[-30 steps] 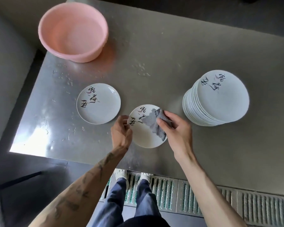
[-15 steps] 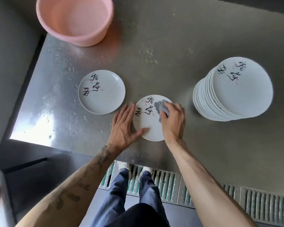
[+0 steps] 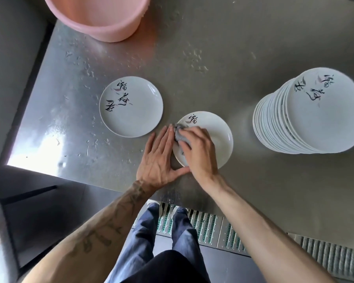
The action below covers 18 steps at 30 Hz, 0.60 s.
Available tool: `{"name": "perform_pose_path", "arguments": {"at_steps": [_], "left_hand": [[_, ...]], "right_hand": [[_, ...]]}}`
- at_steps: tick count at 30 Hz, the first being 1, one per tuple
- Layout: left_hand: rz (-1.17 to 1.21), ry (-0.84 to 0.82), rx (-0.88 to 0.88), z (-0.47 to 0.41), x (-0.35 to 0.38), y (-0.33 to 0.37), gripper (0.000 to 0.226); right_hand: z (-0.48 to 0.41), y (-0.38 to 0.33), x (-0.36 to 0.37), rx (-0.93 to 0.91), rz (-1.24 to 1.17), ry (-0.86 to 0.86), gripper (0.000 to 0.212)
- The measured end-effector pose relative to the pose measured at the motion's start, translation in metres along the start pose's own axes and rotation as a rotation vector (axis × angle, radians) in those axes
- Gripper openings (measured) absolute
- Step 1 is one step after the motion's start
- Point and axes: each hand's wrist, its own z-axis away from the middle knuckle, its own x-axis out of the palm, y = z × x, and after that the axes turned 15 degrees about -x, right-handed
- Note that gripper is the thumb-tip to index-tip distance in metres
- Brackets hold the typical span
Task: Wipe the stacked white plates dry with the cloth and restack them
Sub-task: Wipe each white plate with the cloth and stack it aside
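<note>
Wiping the plate (image 3: 215, 133) on the desk (image 3: 233, 48): I see the right hand (image 3: 200, 152), grip bunched around the cloth (image 3: 179, 132), now at the plate's left side, off the right. Left hand (image 3: 160, 158) stays flat, fingers spread, bracing the rim. One plate (image 3: 131, 106) lies left; the stack (image 3: 313, 113) waits right, so early going.

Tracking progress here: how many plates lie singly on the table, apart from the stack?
2. One plate lies left, untouched; the other plate is nearer the table edge, under both hands. The stack stands at right.
</note>
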Motion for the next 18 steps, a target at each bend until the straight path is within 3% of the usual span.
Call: {"name": "perform_pose_path", "arguments": {"at_steps": [5,11,18], "left_hand": [[0.016,0.023,-0.022,-0.002,0.0,0.0,0.123],[0.043,0.022,-0.036,-0.003,-0.001,0.0,0.123],[0.016,-0.003,-0.041,-0.004,-0.001,-0.001,0.119]], "right_hand": [[-0.026,0.021,-0.013,0.022,0.045,0.006,0.039],[-0.031,0.042,-0.029,0.162,0.169,0.169,0.033],[0.0,0.001,-0.008,0.002,-0.021,-0.1,0.036]]}}
